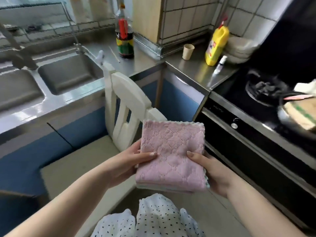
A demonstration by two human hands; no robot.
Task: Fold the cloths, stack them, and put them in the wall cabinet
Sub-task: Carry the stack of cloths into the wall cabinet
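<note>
A stack of folded cloths [172, 151] is held up in front of me, a pink quilted one on top and paler layers showing at its lower edge. My left hand [131, 161] grips the stack's left side, thumb on top and fingers underneath. My right hand [210, 170] grips its right side the same way. The stack hangs in the air above a white chair [124, 106]. No wall cabinet is in view.
A steel counter with a double sink [68, 74] runs along the left. A dark sauce bottle [124, 40], a paper cup [188, 51], a yellow bottle [216, 47] and stacked bowls [239, 50] stand at the back. A black stove [263, 93] sits at right.
</note>
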